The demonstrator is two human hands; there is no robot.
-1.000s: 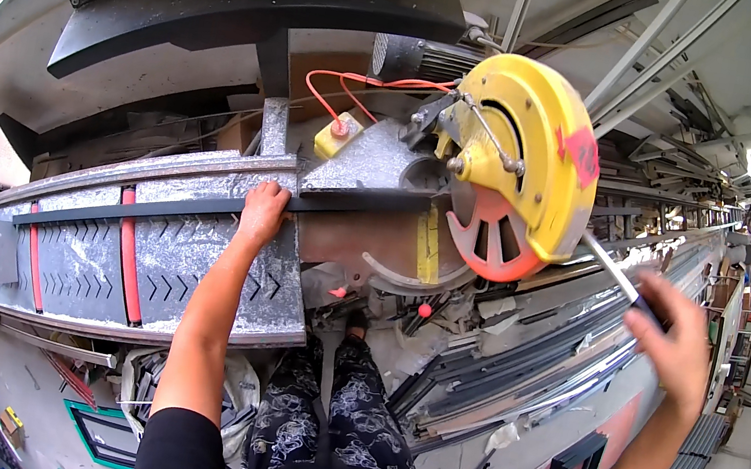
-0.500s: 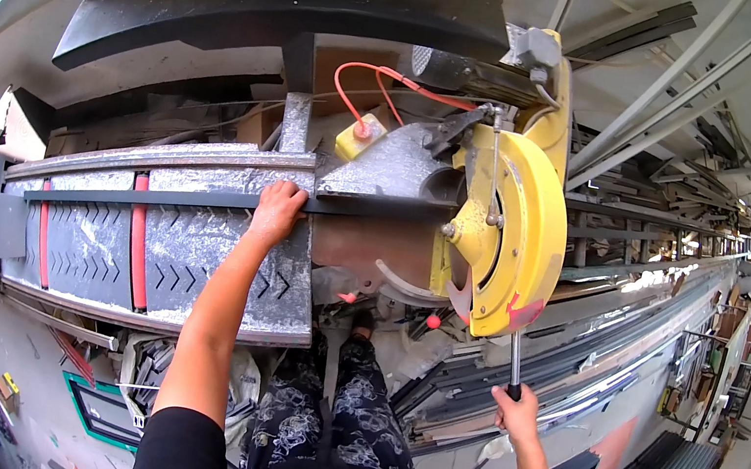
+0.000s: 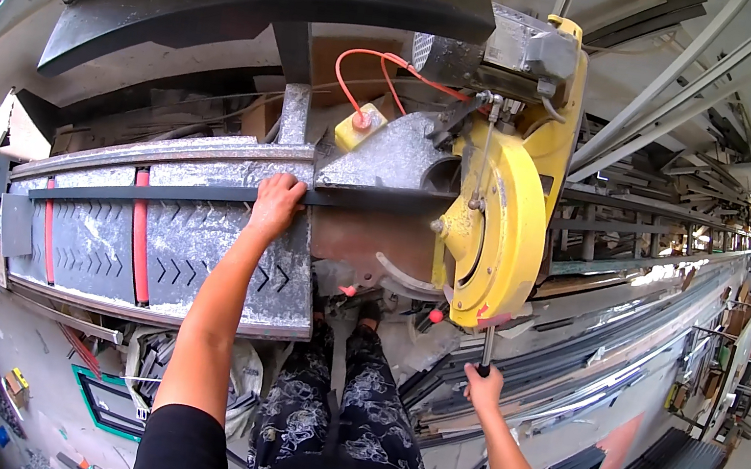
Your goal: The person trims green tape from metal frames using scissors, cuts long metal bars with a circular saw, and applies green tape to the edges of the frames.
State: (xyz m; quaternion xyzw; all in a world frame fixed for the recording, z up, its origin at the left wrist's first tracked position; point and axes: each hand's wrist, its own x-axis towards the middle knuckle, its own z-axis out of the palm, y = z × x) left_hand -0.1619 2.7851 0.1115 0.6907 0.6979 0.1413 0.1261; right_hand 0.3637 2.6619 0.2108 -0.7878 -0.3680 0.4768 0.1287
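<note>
My left hand (image 3: 277,203) is closed over a long dark grey metal profile (image 3: 169,192), near the right end of the saw bench. The profile runs along the bench and into the side of a yellow cut-off saw (image 3: 496,225). My right hand (image 3: 482,387) grips the saw's handle (image 3: 487,351), a metal rod with a black grip below the round yellow guard. The guard hides the profile's right end and the blade.
Red strips (image 3: 138,235) cross the dusty bench (image 3: 207,291). A yellow box (image 3: 360,128) with an orange cable sits behind the profile. A black machine housing (image 3: 264,7) overhangs the bench. Long metal profiles (image 3: 566,341) lie stacked at the right.
My right hand has moved left and slightly up in the picture with the handle. The yellow saw head has swung with it. My left hand stays on the profile.
</note>
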